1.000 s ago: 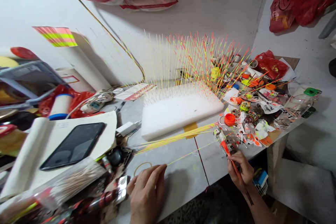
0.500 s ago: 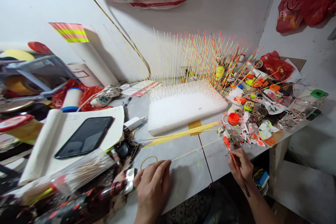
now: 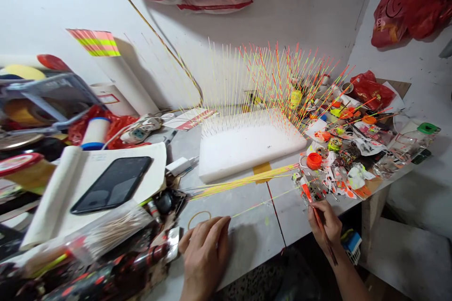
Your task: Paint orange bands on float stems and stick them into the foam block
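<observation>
At the front of the table, my left hand [image 3: 206,249] is closed on one end of a thin yellow-green stick [image 3: 261,204]; its fingertips are partly hidden. The stick reaches right toward my right hand [image 3: 325,223], which grips a paintbrush [image 3: 320,223] with an orange-smeared upper end. The brush end lies by the stick's far end; whether they touch I cannot tell. Behind them rests a bundle of yellow sticks [image 3: 240,182]. Beyond it a white foam block [image 3: 247,150] holds many upright thin sticks [image 3: 268,80], some yellow-green, some orange-tipped.
Paint-smeared jars and scraps crowd the right, including an orange cap [image 3: 314,161] and a clear bottle [image 3: 411,143]. On the left lie a phone [image 3: 113,184] on paper, a bag of cotton swabs [image 3: 116,230] and a power strip [image 3: 141,130]. A rubber band [image 3: 199,216] lies near my left hand.
Almost nothing differs. The right hand and brush have shifted very slightly, and the view has moved a little; both hands keep their grip.
</observation>
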{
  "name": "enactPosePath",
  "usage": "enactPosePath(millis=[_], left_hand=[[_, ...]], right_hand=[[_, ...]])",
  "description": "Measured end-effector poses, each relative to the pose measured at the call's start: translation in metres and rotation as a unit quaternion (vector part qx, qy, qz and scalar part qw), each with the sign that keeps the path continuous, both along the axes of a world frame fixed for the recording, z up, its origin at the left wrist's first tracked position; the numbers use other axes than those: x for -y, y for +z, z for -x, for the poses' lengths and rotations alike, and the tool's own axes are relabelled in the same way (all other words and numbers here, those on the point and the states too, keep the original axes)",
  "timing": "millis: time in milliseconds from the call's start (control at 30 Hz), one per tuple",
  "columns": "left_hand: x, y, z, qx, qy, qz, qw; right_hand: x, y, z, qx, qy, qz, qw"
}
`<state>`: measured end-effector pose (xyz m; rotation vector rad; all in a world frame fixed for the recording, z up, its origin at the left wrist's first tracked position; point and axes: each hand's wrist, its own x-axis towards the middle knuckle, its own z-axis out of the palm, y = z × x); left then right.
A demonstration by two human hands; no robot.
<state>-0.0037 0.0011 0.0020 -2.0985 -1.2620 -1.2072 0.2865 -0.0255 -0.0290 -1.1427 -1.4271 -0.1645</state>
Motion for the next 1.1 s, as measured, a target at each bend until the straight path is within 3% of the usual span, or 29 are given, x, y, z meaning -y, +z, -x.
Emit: enactPosePath(millis=[467, 1100], left_hand=[[0.001, -0.002, 0.000, -0.003, 0.004, 0.008, 1.000], [0.004, 0.000, -0.003, -0.007, 0.004, 0.009, 1.000]], right_hand=[[0.008, 0.007, 0.019, 0.019, 0.059, -0.024, 0.998], [0.002, 0.002, 0.023, 0.055, 0.025, -0.022, 0.998]])
